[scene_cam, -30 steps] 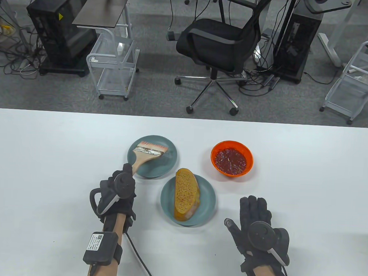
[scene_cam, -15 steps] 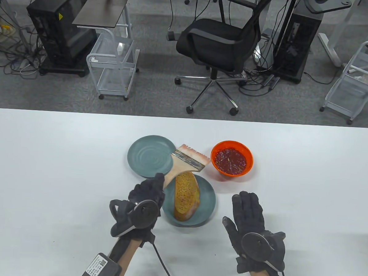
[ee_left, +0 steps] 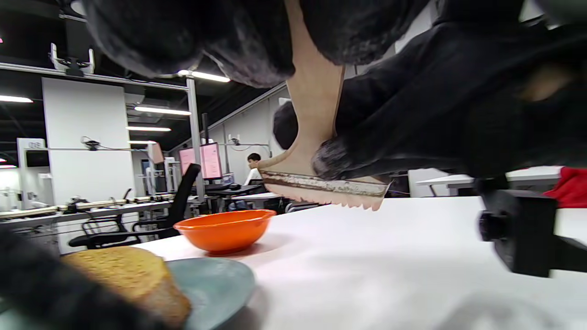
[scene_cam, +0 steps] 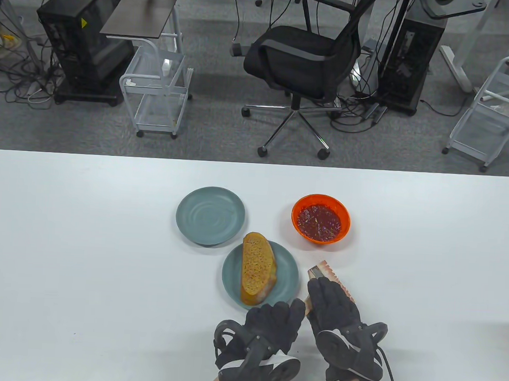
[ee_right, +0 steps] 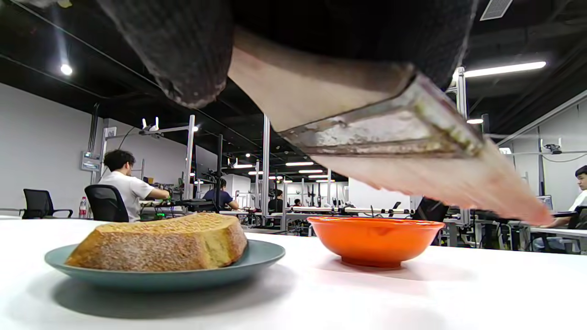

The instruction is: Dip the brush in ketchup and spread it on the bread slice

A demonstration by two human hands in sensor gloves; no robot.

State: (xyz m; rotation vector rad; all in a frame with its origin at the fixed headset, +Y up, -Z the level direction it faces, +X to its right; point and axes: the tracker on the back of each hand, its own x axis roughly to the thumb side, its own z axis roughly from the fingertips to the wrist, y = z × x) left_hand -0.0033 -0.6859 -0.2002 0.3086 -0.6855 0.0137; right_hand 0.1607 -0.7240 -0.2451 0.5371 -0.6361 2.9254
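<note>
A wooden brush [scene_cam: 327, 276] with pale, red-tinged bristles hangs just above the table, right of the bread plate [scene_cam: 288, 277]. My left hand [scene_cam: 280, 313] grips its handle [ee_left: 316, 87] from the near side. My right hand [scene_cam: 325, 294] lies over the handle with its fingers along it, and its thumb [ee_left: 339, 156] presses from below near the metal band [ee_right: 385, 133]. Only the bristle end shows past the right fingertips. The bread slice [scene_cam: 257, 267] lies on its plate. The orange bowl [scene_cam: 298, 205] of ketchup [scene_cam: 320, 221] stands beyond the brush.
An empty grey-green plate [scene_cam: 210, 216] sits left of the bowl, behind the bread. An office chair [scene_cam: 304, 57] and wire carts stand on the floor beyond the table's far edge. People sit at desks in the background of the wrist views.
My left hand lifted the brush off the far plate and carried it right and nearer, past the bread. My right hand slid left and closed onto it.
</note>
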